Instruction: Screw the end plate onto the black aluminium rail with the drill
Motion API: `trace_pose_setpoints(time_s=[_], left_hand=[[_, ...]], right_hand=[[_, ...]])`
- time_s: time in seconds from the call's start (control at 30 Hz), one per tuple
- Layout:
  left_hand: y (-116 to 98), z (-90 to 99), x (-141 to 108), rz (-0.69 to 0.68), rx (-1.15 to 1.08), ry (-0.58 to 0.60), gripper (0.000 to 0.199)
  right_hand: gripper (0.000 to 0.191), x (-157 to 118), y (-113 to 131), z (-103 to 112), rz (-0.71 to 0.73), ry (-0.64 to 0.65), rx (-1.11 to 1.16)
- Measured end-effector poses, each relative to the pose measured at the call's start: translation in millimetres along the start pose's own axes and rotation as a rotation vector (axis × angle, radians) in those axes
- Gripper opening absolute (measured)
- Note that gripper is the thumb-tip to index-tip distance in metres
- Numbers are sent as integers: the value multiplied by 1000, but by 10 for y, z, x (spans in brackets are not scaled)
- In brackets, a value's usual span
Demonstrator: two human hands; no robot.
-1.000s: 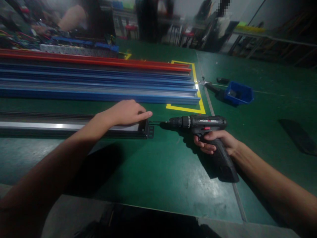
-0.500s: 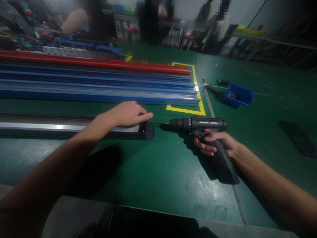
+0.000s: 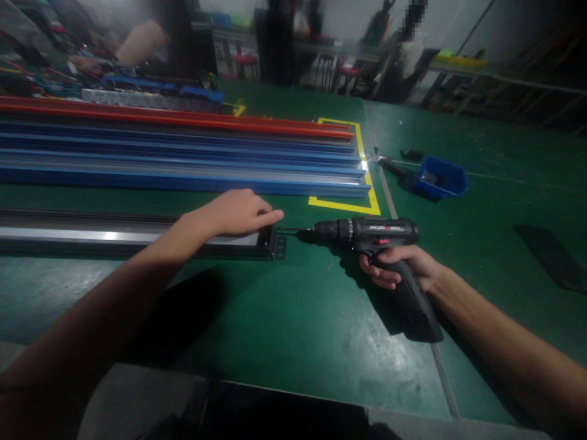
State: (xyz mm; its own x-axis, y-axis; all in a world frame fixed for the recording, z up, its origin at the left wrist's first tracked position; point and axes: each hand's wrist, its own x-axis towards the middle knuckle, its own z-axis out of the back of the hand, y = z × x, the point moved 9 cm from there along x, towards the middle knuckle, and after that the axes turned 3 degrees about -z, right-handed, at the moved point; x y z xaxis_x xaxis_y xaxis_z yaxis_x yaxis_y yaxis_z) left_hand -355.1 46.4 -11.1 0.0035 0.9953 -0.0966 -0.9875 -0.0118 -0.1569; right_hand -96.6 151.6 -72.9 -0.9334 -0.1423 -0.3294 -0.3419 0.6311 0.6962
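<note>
My right hand [image 3: 398, 266] is wrapped round the handle of a black cordless drill [image 3: 385, 232], which lies on its side with its long thin bit pointing left. The bit's tip meets the end of a long black-edged rail [image 3: 229, 249], beside a small slotted bracket [image 3: 281, 248]. Over the far edge of that rail lies my left hand [image 3: 233, 212], its thumb stretched to the right above the rail's end and its other fingers curled down, mostly hidden. It grips the rail near its end.
Blue rails [image 3: 275, 182] and an orange-red rail [image 3: 275, 126] lie beyond, partly inside yellow tape [image 3: 376, 198] on the green table [image 3: 284, 330]. A blue bin [image 3: 452, 178] stands right. At the back left, a person's arm [image 3: 142, 43] is over wires and parts.
</note>
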Motion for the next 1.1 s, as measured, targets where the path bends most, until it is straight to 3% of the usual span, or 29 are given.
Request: trace_pose_setpoints(time_s=[1.1], left_hand=[[8, -10, -3, 23, -13, 22, 69]], right_hand=[[20, 0, 15, -24, 1, -24, -1]])
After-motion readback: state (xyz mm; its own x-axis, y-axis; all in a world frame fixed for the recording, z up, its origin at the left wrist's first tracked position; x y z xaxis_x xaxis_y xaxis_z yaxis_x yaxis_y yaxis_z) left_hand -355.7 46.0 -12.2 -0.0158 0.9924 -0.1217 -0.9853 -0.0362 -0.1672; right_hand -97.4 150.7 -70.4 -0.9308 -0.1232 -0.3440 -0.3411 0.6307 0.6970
